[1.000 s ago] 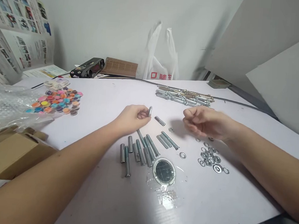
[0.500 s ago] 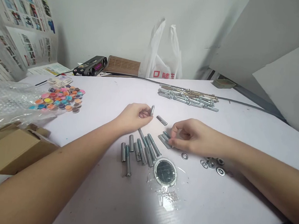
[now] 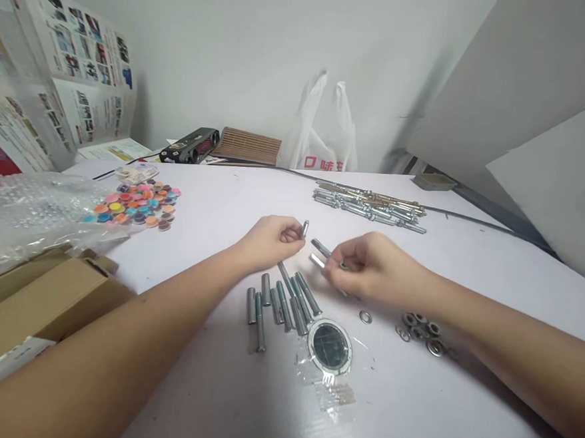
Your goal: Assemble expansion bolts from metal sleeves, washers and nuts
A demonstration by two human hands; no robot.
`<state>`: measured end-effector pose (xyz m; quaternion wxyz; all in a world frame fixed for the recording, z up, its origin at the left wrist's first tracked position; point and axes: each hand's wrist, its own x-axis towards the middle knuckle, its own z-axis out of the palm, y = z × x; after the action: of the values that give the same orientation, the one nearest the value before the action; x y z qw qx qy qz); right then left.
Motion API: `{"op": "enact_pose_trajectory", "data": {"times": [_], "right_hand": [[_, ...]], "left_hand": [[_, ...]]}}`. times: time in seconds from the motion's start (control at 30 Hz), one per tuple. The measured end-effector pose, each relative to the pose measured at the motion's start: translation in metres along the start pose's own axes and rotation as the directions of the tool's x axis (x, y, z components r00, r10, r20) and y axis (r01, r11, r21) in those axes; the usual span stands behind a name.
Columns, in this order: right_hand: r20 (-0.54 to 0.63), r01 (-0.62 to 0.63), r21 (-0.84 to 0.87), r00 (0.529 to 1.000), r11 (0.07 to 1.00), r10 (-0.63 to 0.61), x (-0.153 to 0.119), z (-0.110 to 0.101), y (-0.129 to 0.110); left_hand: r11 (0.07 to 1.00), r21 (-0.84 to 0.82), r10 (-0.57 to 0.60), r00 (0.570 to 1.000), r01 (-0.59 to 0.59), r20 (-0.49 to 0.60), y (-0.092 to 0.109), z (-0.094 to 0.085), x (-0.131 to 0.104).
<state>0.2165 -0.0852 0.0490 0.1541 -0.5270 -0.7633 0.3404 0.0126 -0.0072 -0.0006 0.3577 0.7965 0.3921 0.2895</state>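
My left hand [image 3: 273,241] is closed around a slim silver bolt [image 3: 305,229], its end standing up past the fingertips and the rest hidden. To its right, my right hand [image 3: 369,268] pinches a metal sleeve [image 3: 317,261] between thumb and fingers, low over the table. Another metal sleeve [image 3: 320,247] lies just behind it, partly covered by the fingers. Several loose bolts [image 3: 308,293] and sleeves [image 3: 266,289] lie side by side in front of my left hand. A single washer [image 3: 365,317] rests below my right hand, and a pile of nuts and washers [image 3: 420,328] sits near my right forearm.
Assembled anchor bolts [image 3: 368,204] are heaped at the back of the white table. A round dark disc [image 3: 330,346] with clear tape lies in front. Colourful caps [image 3: 138,203], bubble wrap [image 3: 43,208] and a cardboard box [image 3: 47,295] occupy the left; a plastic bag [image 3: 323,138] stands behind.
My right hand has closed on a sleeve from the small group beside it and raised it slightly. My left hand keeps its bolt. The view has shifted a little.
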Motion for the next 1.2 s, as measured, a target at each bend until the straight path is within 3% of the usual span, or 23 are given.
{"op": "enact_pose_trajectory", "data": {"times": [0.07,0.13,0.2,0.43,0.83,1.2], "right_hand": [[-0.216,0.109,0.082,0.972,0.991,-0.089,0.017,-0.005,0.001],[-0.420,0.248,0.096,0.888,0.964,-0.186,0.036,-0.007,0.005],[-0.478,0.325,0.094,0.844,0.941,-0.244,0.052,-0.005,0.010],[-0.413,0.357,0.154,0.870,0.921,-0.268,0.063,0.005,0.030],[-0.384,0.364,0.273,0.890,0.890,-0.246,0.064,0.006,0.029],[-0.277,0.328,0.244,0.926,0.913,-0.258,0.062,0.006,0.033]], "left_hand": [[1.000,-0.009,0.003,1.000,-0.003,0.006,0.000,0.000,0.000],[1.000,-0.018,0.002,1.000,-0.002,0.007,0.000,-0.001,0.000],[1.000,-0.017,0.003,1.000,-0.003,-0.001,0.000,-0.001,-0.001],[1.000,-0.015,0.014,1.000,-0.014,-0.013,-0.001,0.000,-0.001],[1.000,-0.002,0.009,1.000,-0.009,-0.013,0.000,0.000,0.000],[1.000,0.004,0.000,1.000,0.000,-0.011,0.000,-0.001,0.000]]}}
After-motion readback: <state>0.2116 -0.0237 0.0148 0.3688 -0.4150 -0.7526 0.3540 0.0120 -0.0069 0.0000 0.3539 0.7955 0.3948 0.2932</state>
